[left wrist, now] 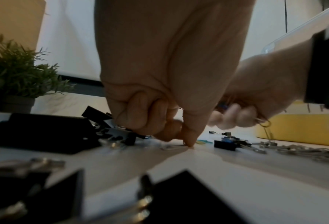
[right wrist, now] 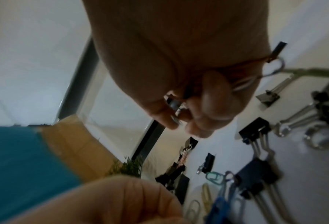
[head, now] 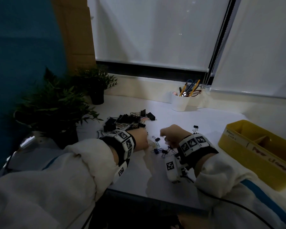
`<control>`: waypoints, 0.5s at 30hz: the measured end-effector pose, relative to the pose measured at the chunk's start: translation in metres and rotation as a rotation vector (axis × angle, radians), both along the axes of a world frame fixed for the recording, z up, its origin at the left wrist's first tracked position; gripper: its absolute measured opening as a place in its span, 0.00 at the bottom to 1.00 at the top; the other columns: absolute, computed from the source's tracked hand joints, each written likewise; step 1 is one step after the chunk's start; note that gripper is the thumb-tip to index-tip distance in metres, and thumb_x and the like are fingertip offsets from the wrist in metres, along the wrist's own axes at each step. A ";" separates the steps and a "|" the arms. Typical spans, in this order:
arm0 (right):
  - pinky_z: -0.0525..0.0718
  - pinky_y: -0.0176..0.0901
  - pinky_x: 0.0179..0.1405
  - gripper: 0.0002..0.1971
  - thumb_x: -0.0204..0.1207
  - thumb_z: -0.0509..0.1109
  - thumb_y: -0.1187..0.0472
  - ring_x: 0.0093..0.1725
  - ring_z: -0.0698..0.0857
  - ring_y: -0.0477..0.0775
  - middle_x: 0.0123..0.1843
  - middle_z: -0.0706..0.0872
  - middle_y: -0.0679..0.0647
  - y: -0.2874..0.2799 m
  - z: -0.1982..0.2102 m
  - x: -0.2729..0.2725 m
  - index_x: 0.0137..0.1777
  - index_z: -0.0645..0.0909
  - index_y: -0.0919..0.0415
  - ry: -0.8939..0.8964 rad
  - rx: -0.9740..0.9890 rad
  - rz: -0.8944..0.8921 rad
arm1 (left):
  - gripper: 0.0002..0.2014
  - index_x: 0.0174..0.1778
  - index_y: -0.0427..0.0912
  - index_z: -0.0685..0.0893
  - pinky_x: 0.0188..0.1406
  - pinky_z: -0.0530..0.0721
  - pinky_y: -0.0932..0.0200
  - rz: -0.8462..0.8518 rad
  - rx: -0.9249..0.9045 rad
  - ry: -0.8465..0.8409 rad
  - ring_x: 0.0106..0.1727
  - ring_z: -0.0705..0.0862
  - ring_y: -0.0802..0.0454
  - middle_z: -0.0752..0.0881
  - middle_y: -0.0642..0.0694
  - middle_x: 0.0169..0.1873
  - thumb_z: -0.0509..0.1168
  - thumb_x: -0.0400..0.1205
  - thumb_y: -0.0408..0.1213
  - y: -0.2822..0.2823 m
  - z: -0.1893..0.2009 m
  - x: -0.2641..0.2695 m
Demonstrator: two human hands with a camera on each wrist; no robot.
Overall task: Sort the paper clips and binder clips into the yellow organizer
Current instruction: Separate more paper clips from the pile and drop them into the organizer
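Note:
On the white table, my left hand has its fingers curled, and thumb and forefinger pinch down on a pale paper clip lying flat. My right hand, just to the right, grips a bunch of small binder clips in its fist, their wire handles sticking out. Between the hands lie small black and blue binder clips and several coloured paper clips. A pile of larger black binder clips sits behind my left hand. The yellow organizer, with labelled compartments, stands at the right.
A white cup of scissors and pens stands at the back by the window blind. Two potted plants crowd the left side. A lone small binder clip lies behind my right wrist. The table's front edge runs below my forearms.

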State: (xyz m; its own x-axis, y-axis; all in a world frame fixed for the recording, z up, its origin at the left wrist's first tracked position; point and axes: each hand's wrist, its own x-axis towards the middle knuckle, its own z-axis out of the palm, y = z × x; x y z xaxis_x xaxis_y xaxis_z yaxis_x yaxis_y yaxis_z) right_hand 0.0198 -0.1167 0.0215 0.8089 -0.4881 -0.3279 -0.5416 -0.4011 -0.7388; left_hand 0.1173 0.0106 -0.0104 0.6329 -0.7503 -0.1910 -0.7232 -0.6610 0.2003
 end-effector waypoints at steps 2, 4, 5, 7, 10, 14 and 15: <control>0.60 0.32 0.16 0.08 0.71 0.58 0.70 0.18 0.63 0.50 0.29 0.72 0.59 -0.008 -0.003 0.003 0.35 0.64 0.60 -0.184 0.349 -0.207 | 0.16 0.49 0.36 0.88 0.46 0.85 0.54 -0.009 0.018 -0.014 0.45 0.86 0.45 0.88 0.43 0.44 0.63 0.83 0.45 0.000 0.001 -0.003; 0.57 0.30 0.14 0.10 0.66 0.55 0.72 0.17 0.62 0.49 0.30 0.71 0.58 -0.015 -0.003 0.005 0.32 0.60 0.57 -0.287 0.511 -0.294 | 0.14 0.51 0.38 0.86 0.46 0.80 0.58 0.016 0.006 -0.012 0.45 0.81 0.48 0.83 0.46 0.43 0.61 0.85 0.43 -0.002 0.001 -0.003; 0.57 0.30 0.14 0.10 0.65 0.54 0.72 0.17 0.62 0.49 0.29 0.71 0.58 -0.016 -0.001 0.004 0.31 0.60 0.57 -0.318 0.520 -0.306 | 0.12 0.50 0.39 0.85 0.44 0.79 0.59 0.030 -0.010 0.008 0.44 0.79 0.49 0.80 0.47 0.41 0.60 0.85 0.41 -0.003 0.003 -0.003; 0.56 0.30 0.15 0.08 0.66 0.54 0.71 0.19 0.62 0.50 0.27 0.70 0.56 -0.015 0.001 0.003 0.32 0.62 0.58 -0.362 0.533 -0.329 | 0.10 0.43 0.38 0.83 0.33 0.77 0.61 0.036 -0.025 0.082 0.38 0.78 0.49 0.81 0.45 0.36 0.60 0.85 0.37 -0.004 0.009 -0.001; 0.57 0.32 0.18 0.03 0.71 0.62 0.62 0.20 0.62 0.49 0.25 0.67 0.52 -0.014 0.000 0.005 0.38 0.72 0.60 -0.319 0.458 -0.302 | 0.09 0.47 0.32 0.87 0.32 0.83 0.57 0.069 -0.163 0.256 0.37 0.85 0.47 0.91 0.45 0.44 0.65 0.82 0.35 -0.004 0.011 0.005; 0.77 0.40 0.30 0.16 0.70 0.80 0.55 0.32 0.82 0.54 0.30 0.80 0.55 -0.011 -0.008 0.008 0.36 0.81 0.68 0.057 -0.232 -0.034 | 0.15 0.64 0.45 0.82 0.34 0.81 0.61 0.126 -0.231 0.275 0.50 0.87 0.47 0.88 0.46 0.55 0.63 0.83 0.30 -0.006 0.009 0.004; 0.78 0.41 0.34 0.19 0.69 0.81 0.54 0.36 0.82 0.54 0.30 0.80 0.55 -0.007 -0.008 0.009 0.33 0.78 0.67 0.136 -0.379 0.022 | 0.16 0.66 0.43 0.83 0.39 0.81 0.60 0.124 -0.228 0.267 0.56 0.86 0.44 0.86 0.44 0.58 0.60 0.84 0.27 -0.007 0.012 0.001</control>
